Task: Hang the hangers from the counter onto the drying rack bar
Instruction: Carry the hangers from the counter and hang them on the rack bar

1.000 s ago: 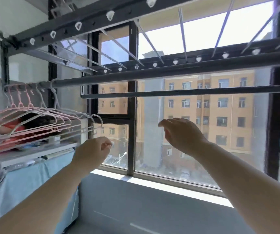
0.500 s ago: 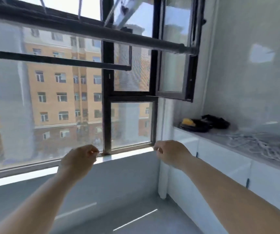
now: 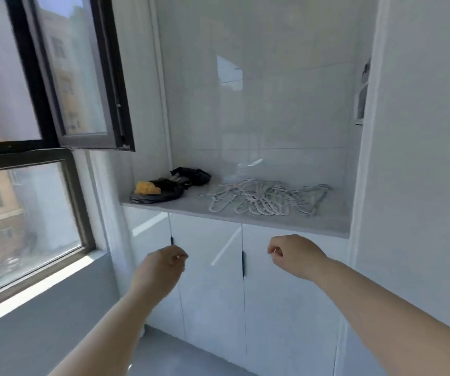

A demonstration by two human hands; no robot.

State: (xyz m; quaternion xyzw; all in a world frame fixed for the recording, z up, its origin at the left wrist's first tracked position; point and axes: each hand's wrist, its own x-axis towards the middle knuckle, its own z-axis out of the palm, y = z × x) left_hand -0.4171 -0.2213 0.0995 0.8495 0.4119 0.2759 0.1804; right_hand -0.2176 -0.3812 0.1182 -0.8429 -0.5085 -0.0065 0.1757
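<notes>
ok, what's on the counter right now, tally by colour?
Pale: 1, hanger pile, too tangled to count the hangers singly
Black: 2, back bundle and front bundle
Yellow: 1, yellow lump on the front bundle
Total: 4
</notes>
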